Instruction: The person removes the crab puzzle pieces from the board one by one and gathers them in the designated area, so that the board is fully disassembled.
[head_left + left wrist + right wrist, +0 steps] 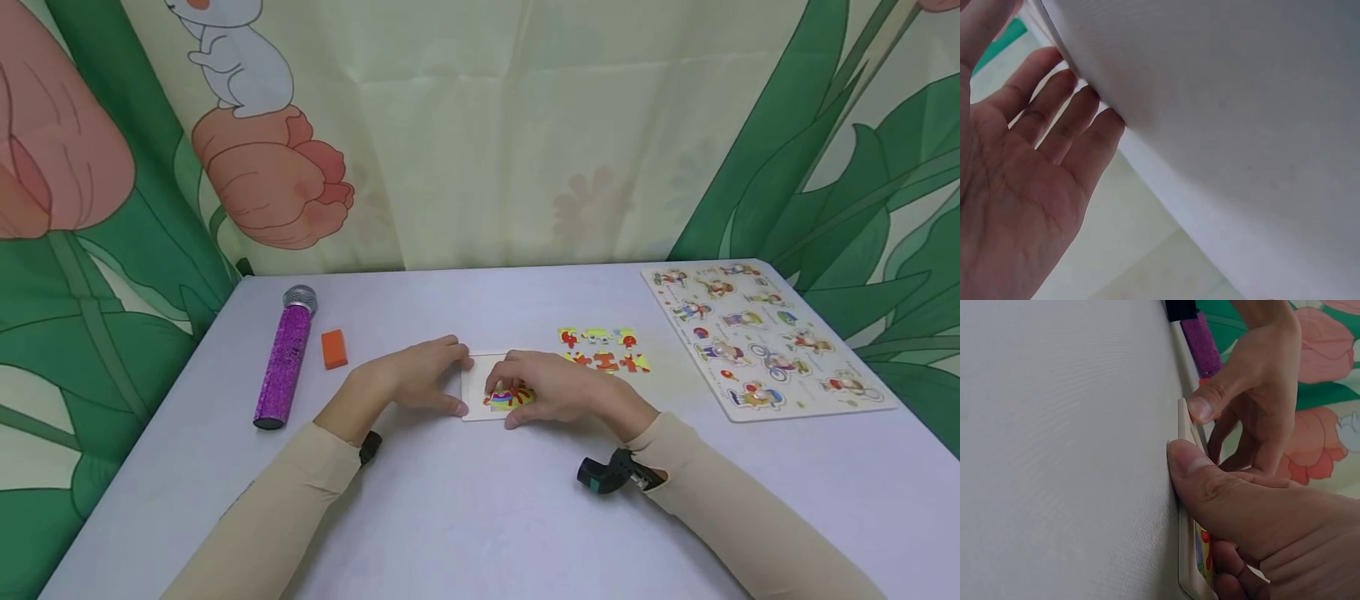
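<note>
A small white puzzle board [475, 364] lies on the table between both hands, with a colourful picture [504, 400] partly showing inside its rim. My left hand [416, 379] touches the board's left side, thumb at the near corner and fingers towards the far one. In the left wrist view its fingers [1079, 112] are loosely extended, fingertips against the table. Over the board, my right hand [558, 383] has its fingers curled onto the picture. Its thumb [1188, 465] presses the near rim in the right wrist view. Whether a piece sits under those fingertips is hidden.
Several loose jigsaw pieces [604, 361] lie in rows beyond my right hand. A large picture board [708, 312] lies at the right. On the left are a purple glittery microphone [285, 358] and an orange block [334, 349]. A printed curtain [480, 167] hangs behind the table.
</note>
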`<state>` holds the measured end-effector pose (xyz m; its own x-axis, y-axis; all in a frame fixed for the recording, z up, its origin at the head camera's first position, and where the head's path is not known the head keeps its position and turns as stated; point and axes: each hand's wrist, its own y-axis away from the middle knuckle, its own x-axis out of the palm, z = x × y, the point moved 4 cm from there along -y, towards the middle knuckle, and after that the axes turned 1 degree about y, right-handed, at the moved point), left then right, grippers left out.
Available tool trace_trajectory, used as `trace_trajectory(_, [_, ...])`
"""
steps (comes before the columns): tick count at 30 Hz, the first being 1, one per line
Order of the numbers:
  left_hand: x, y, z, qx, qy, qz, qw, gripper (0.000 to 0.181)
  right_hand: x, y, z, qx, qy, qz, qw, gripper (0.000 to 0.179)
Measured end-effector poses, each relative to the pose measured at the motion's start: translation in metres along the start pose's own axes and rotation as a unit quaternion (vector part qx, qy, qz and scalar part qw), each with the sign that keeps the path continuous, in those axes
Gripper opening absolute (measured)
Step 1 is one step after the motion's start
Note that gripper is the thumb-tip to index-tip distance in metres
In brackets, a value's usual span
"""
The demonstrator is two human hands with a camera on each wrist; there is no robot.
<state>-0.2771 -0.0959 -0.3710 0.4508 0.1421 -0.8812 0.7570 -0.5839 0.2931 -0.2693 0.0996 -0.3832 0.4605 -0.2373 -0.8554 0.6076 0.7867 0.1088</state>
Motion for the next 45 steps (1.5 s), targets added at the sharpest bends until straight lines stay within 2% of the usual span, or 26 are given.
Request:
trace_trajectory(10, [-0.001,0.001,0.001,0.003,0.002,0.000,1.0000,0.066,-0.001,-0.001,0.001,-0.021,-0.036,-0.015,0.9990,0.045])
trace_trajectory(18, [-0.001,0.000,0.000,0.008,0.004,0.000,1.0000,0.066,0.000,0.001,-0.002,-0.011,-0.062,-0.020,0.9978,0.046])
trace_trajectory(26, [0.001,0.001,0.000,0.004,0.010,-0.003,0.9999,0.064,0.001,0.003,-0.007,-0.035,-0.071,-0.014,0.9968,0.024])
trace_trajectory(36, [0.000,0.000,-0.001,-0.002,0.001,-0.004,1.0000,0.065,0.000,0.006,-0.002,-0.040,-0.052,-0.011,0.9978,0.025])
trace_trajectory(45, [0.001,0.000,0.001,-0.004,0.005,-0.002,1.0000,0.065,-0.006,0.010,-0.006,-0.056,-0.094,-0.035,0.9934,0.026])
